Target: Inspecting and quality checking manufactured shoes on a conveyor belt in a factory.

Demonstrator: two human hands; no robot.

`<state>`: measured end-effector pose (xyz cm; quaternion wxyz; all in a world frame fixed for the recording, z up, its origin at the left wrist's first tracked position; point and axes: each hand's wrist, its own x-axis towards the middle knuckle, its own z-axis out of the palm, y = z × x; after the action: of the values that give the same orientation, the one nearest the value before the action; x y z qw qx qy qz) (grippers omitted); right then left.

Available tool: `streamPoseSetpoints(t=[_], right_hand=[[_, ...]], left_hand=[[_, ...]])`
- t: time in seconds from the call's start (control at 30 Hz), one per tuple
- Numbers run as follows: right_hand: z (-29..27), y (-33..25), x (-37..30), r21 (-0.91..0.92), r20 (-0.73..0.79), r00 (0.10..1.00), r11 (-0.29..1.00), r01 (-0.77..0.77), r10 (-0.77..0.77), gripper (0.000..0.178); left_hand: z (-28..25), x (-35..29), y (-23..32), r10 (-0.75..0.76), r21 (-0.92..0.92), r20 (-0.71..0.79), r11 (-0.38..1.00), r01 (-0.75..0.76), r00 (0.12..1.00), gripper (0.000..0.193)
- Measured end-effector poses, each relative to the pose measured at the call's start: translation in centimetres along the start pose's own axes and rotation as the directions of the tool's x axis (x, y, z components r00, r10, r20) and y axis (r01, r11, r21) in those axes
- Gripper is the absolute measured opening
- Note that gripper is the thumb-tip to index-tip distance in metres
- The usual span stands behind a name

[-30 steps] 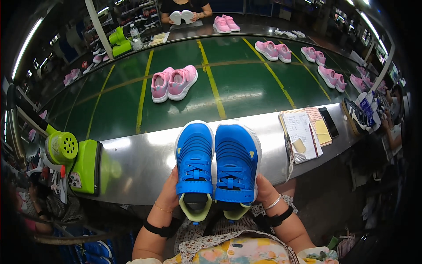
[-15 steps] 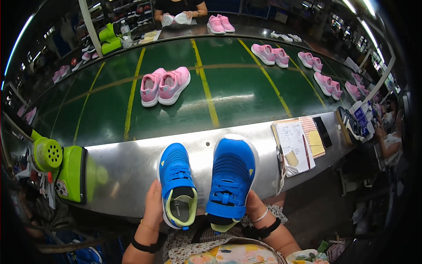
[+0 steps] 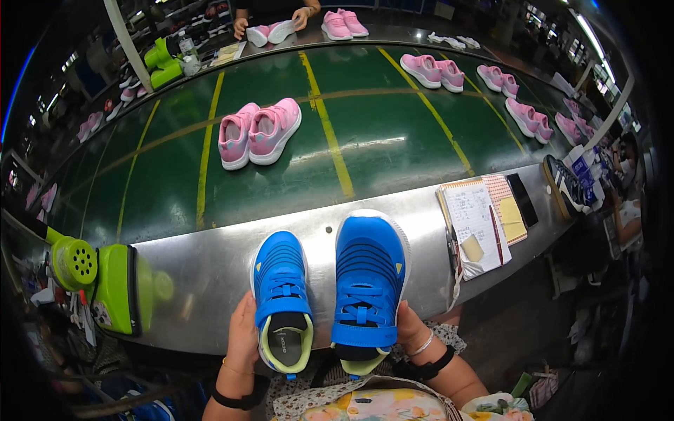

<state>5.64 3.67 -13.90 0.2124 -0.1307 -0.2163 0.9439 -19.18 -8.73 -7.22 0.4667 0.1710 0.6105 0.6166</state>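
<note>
My left hand (image 3: 242, 328) grips the outer side of a blue sneaker (image 3: 282, 281), whose lime lining and grey insole show through its opening. In my right hand (image 3: 413, 330) is a second blue sneaker (image 3: 370, 270), with its toe tilted up and its strap closed. Both shoes point away from me, side by side with a narrow gap, over the near edge of the metal ledge (image 3: 203, 259). Most of my fingers are hidden behind the shoes.
Beyond the ledge, a green belt (image 3: 379, 154) with yellow lines carries a pair of pink sneakers (image 3: 260, 133) and several more at right. A lime-green machine (image 3: 116, 288) stands at left. An open notebook (image 3: 474, 228) and a phone (image 3: 521, 198) lie at right. Opposite, a person's hands (image 3: 302, 17) touch shoes.
Both blue sneakers stay in my hands; the right one is turned slightly more upright. Across the belt, the other person's hands have shifted on their shoes. The whole view has shifted a little.
</note>
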Motion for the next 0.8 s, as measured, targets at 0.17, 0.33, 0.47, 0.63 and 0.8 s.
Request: streamPoseSetpoints(t=[0.17,0.33,0.47,0.63,0.8], right_hand=[[-0.3,-0.1,0.1,0.003,0.057,0.998,1.0,-0.003,0.002,0.087],[0.1,-0.3,0.4,-0.129,-0.077,0.997,0.992,0.006,-0.016,0.07],[1.2,-2.0,1.3,-0.533,-0.18,0.963,0.842,0.076,-0.201,0.052],[3.7,-6.0,0.4,-1.0,-0.006,0.709,-0.01,-0.018,-0.705,0.034],[8.0,-8.3,-4.7,-0.955,0.232,0.911,-0.257,0.147,-0.342,0.04]], left_hand=[[-0.5,0.1,-0.8,-0.009,-0.016,-0.014,1.0,0.009,1.0,0.041],[-0.1,-0.2,-1.1,0.035,-0.058,-0.072,0.998,-0.039,0.997,0.04],[1.6,-1.1,0.1,-0.009,-0.044,-0.041,0.999,0.007,0.999,0.041],[3.3,-2.4,0.9,-0.12,-0.139,-0.066,0.984,0.11,0.991,0.036],[3.2,-2.9,-0.4,-0.182,-0.139,0.096,0.971,0.194,0.979,0.04]])
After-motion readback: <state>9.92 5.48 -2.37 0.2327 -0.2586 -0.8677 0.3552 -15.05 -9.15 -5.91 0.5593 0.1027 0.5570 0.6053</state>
